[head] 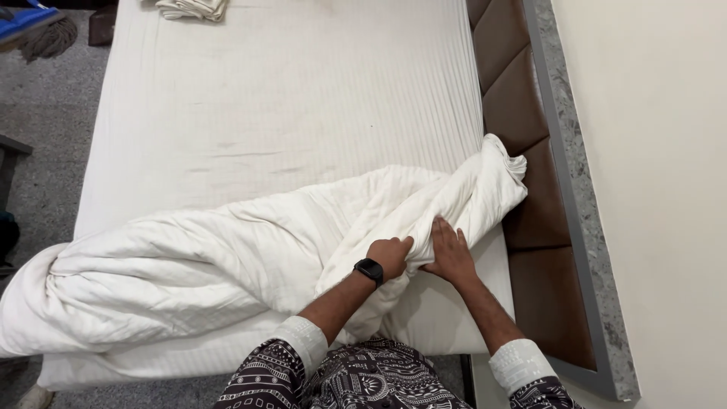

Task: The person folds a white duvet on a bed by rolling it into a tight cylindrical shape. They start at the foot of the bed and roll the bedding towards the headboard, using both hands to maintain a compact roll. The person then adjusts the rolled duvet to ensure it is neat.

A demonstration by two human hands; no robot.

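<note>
Gripping the duvet [227, 265], the left hand [392, 254] was fisted in a fold; the right hand [451, 254] pressed flat, fingers apart. It looked soft, bulky.

A single head-worn camera looks steeply down from the bed's [288, 98] near edge; it sits close above the forearms. The headboard [530, 151] runs along the right

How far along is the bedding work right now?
Done: the striped sheet lies flat on the mattress. In hand: left hand grips the white comforter, right hand presses beside it. Left: the comforter is bunched, one end hanging off the bed's edge.
</note>
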